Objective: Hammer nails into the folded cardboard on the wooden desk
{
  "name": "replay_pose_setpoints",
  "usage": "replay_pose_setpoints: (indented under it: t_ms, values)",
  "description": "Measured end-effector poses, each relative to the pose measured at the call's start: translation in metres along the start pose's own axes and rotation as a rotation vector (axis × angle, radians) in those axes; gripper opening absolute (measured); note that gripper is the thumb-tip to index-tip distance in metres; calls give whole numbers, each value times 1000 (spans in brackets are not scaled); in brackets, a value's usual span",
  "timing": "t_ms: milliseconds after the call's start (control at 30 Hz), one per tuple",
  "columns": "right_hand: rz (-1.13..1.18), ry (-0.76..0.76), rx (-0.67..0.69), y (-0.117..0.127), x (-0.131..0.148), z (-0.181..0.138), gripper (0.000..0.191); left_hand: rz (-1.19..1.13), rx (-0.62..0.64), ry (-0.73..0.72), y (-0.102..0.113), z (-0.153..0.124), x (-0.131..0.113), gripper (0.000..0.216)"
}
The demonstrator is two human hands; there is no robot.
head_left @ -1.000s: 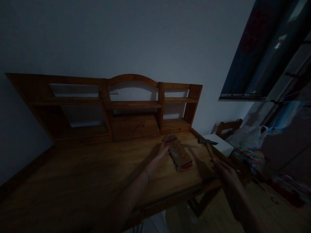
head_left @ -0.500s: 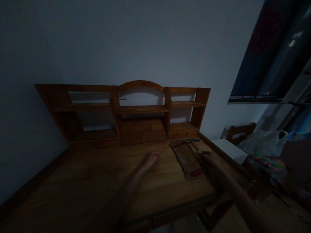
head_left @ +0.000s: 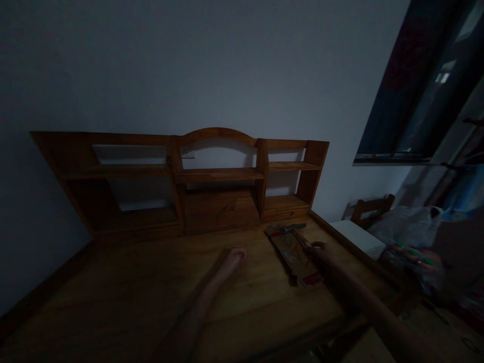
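My right hand (head_left: pixel 319 250) is wrapped round the wooden handle of a hammer (head_left: pixel 295 228). The hammer's metal head lies over the far end of a flat brownish piece (head_left: pixel 294 257) with red ends and a ragged edge, which looks like cardboard or sacking. Several thin, dark, nail-like things lie on that piece. To its left, my left hand (head_left: pixel 235 256) is at the desk top with its fingers curled closed. Whether anything is inside them is hidden.
The wooden desk (head_left: pixel 151 282) has a shelf unit (head_left: pixel 219 175) along its back, against the wall. Off the right edge stand a white-topped surface (head_left: pixel 357 237), a wooden chair (head_left: pixel 372 206) and a clear plastic bag (head_left: pixel 412 227). The room is dim.
The view has shifted slightly. My left hand appears a little lower and further left, still closed. My right hand keeps the hammer, its head still over the flat piece.
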State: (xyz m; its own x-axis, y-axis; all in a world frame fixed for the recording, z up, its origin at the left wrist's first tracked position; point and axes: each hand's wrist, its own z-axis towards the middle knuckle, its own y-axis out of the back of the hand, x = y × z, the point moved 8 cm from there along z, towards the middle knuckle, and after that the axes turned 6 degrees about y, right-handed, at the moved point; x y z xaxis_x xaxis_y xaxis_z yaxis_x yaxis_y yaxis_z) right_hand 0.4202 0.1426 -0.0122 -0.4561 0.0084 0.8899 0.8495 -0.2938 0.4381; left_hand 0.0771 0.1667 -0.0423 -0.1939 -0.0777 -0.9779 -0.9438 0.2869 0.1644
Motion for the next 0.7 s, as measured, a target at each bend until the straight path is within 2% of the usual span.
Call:
replay_pose_setpoints:
  t_ms: [233,467,700]
  values:
    - [-199,-14,99,-2,-12,15,32,6,-30,0,1,-1,4,10]
    - [-526,156,211,2,12,25,32,9,-30,-11,1,-2,2,9]
    - [-765,275,261,-4,27,14,35,20,-20,-19,1,-7,0,7]
